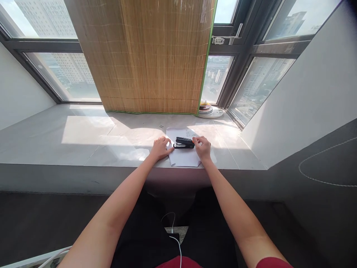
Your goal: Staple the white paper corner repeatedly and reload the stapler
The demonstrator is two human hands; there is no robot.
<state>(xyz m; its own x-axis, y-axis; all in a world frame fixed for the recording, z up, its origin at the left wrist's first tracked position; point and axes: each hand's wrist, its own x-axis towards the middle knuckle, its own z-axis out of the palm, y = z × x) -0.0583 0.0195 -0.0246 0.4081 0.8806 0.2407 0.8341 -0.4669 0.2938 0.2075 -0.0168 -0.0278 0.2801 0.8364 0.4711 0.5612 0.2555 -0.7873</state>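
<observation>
The undersides of both hands are hidden, and the right hand [202, 146] covers the right end of the black stapler [184, 143], so how far its fingers wrap round it cannot be seen. A tiny orange patch shows at those fingertips, too small to make out. The marks near the top of the white paper [184, 159] are too faint to read, and sunlight washes out parts of the windowsill [80, 150]. The bamboo blind [156, 56] is cut off by the top edge of the view and partly hides the stacked plates [205, 111] at about 1 o'clock from the stapler.

The stapler lies lengthwise across the paper, at 9 o'clock from the right hand, whose thumb and forefinger are closed on its right end. From the left hand [161, 148] it is at about 3 o'clock. That hand is partly open and palm down at the paper's left edge, its thumb reaching to the stapler's left end; whether the thumb presses on it cannot be told. Small metallic bits [161, 127] lie on the windowsill at 12 o'clock from the left hand, too small to identify surely.
</observation>
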